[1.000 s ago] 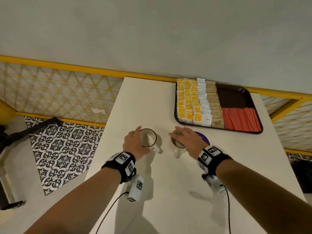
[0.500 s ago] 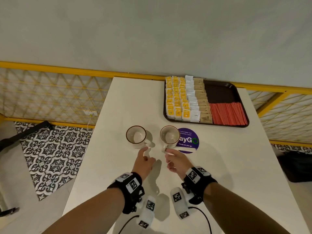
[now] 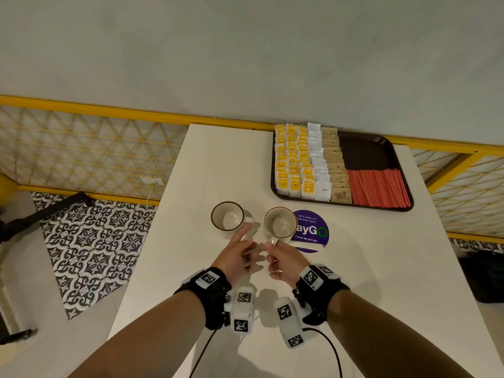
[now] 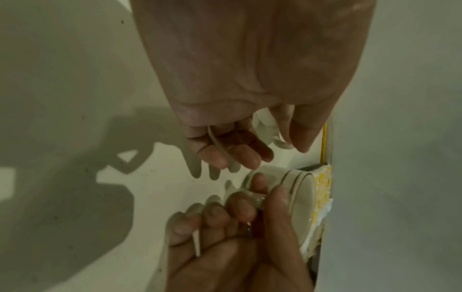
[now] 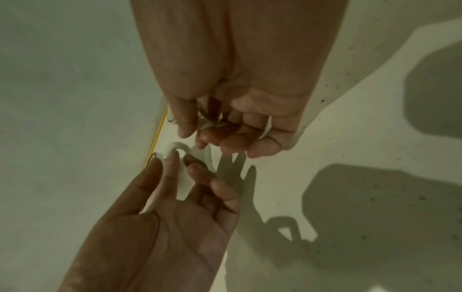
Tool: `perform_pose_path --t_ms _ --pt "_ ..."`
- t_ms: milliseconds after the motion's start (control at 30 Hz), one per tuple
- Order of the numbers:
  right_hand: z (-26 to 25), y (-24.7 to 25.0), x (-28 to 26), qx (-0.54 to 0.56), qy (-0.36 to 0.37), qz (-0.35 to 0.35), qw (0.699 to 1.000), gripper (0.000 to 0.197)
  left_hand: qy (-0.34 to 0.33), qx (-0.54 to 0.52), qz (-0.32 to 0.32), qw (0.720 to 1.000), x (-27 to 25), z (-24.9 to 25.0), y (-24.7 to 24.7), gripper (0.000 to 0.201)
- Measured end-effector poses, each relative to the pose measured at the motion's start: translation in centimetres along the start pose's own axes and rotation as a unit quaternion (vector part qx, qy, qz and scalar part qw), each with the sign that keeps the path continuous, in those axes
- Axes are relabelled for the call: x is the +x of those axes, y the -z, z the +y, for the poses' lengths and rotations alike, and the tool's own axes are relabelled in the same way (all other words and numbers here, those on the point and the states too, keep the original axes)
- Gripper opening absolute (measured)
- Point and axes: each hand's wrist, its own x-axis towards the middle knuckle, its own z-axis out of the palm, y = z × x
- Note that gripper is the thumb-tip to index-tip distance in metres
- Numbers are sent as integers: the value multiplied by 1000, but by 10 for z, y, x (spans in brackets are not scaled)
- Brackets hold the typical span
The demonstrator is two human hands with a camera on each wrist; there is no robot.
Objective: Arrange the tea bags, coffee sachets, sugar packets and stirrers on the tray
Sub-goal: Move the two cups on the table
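On the dark tray [image 3: 365, 151] at the table's far right lie rows of yellow tea bags [image 3: 293, 159], white coffee sachets [image 3: 319, 165], brown sugar packets [image 3: 336, 165] and red stirrers [image 3: 377, 186]. In front of it stand two empty mugs. My left hand [image 3: 245, 241] reaches to the left mug [image 3: 227, 219], its loosely bent fingers [image 5: 180, 168] touching the handle [image 5: 178, 147]. My right hand [image 3: 275, 257] pinches the handle of the right mug [image 3: 281, 223] between thumb and curled fingers [image 4: 250, 207].
A purple round sticker [image 3: 311, 230] lies on the white table [image 3: 218, 165], partly under the right mug. A yellow railing [image 3: 109, 110] runs behind the table, and patterned floor tiles [image 3: 92, 241] lie beyond its left edge.
Both hands left the mug rims and drew back to the handles. The right hand has closed on its handle and the left fingers have reached theirs.
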Motion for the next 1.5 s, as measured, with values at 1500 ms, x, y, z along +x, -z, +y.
perform_pose_path --t_ms 1500 --pt "-64 -15 60 -87 125 82 985 31 -137 96 173 971 40 84 46 16"
